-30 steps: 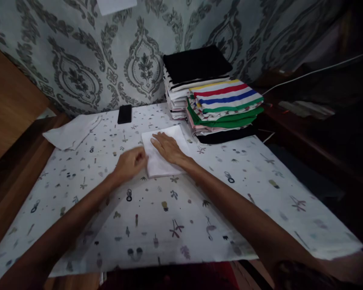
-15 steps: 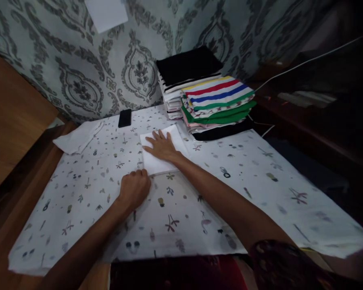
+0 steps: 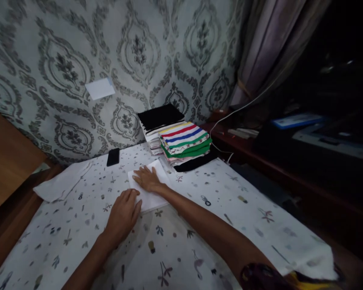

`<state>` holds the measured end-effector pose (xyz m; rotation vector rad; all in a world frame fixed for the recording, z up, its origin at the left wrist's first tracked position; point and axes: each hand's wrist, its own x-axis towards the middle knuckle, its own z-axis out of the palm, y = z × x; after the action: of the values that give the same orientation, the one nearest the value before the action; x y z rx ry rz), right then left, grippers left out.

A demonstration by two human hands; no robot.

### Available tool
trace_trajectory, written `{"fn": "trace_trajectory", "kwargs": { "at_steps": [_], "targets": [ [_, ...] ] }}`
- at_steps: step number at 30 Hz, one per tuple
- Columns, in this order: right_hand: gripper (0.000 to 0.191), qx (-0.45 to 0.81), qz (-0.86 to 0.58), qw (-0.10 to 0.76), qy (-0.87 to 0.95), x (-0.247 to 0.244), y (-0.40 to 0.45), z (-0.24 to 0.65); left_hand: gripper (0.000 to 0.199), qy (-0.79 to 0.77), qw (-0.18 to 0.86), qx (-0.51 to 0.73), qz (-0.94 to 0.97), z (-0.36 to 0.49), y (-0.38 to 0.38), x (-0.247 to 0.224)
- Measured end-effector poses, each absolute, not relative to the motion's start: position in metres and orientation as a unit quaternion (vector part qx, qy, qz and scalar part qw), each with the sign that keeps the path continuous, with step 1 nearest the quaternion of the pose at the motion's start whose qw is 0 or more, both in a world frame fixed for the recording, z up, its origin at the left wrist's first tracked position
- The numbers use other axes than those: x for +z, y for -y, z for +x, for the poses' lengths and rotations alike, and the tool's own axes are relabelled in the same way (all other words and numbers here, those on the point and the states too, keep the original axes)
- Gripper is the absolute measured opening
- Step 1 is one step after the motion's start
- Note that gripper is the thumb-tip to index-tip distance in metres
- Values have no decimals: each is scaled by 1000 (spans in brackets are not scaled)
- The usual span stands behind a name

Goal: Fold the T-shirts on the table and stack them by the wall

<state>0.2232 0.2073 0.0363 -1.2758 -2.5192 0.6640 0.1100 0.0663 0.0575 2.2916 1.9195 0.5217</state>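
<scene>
A folded white cloth (image 3: pixel 153 200) lies flat on the table cover (image 3: pixel 181 241), which has small printed figures. My right hand (image 3: pixel 147 179) rests palm down on the upper part of this cloth, fingers spread. My left hand (image 3: pixel 124 211) is at the cloth's left edge, its thumb apart from the curved fingers and nothing visible between them. Behind the cloth stand two stacks of folded fabric, one with a black piece (image 3: pixel 161 117) on top, the other with a striped piece (image 3: pixel 184 135) on top.
A black phone (image 3: pixel 113 157) lies near the wall. Another white cloth (image 3: pixel 62 183) is spread at the table's left edge. Paper (image 3: pixel 100 88) hangs on the patterned wall. A white cable (image 3: pixel 245 105) runs at the right, beside a dark red shelf (image 3: pixel 260 155).
The view has tilted up and to the right. My left hand has gone from a closed fist to a looser, opened shape at the cloth's edge. My right hand still presses on the cloth.
</scene>
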Motion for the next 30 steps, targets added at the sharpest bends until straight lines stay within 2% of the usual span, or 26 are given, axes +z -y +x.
{"fn": "trace_trajectory", "kwargs": {
  "at_steps": [2,7,10,13,15,17,20,23,26,30],
  "targets": [
    [55,227,-452,119,854,42,-210,225,40,-610,107,234,749,112,-74,38],
    [45,169,-468,99,862,50,-230,231,53,-577,234,231,748,109,-69,-1],
    [44,155,-467,71,868,52,-247,235,60,-613,288,330,658,103,-59,5],
    [43,153,-455,46,876,55,-267,235,64,-657,357,449,488,97,-61,22],
    [42,162,-445,24,880,59,-281,234,63,-663,431,479,381,95,-70,33],
    [39,178,-437,0,882,63,-293,232,57,-669,500,459,304,95,-81,41],
    [28,208,-427,-23,880,66,-304,230,40,-673,569,385,275,98,-92,48],
    [19,238,-420,-11,876,71,-308,233,23,-655,604,353,286,99,-95,55],
    [17,260,-425,36,866,79,-303,244,16,-622,594,441,256,91,-90,63],
    [13,299,-444,112,837,89,-278,272,27,-549,578,580,166,79,-77,62]
  ]
}}
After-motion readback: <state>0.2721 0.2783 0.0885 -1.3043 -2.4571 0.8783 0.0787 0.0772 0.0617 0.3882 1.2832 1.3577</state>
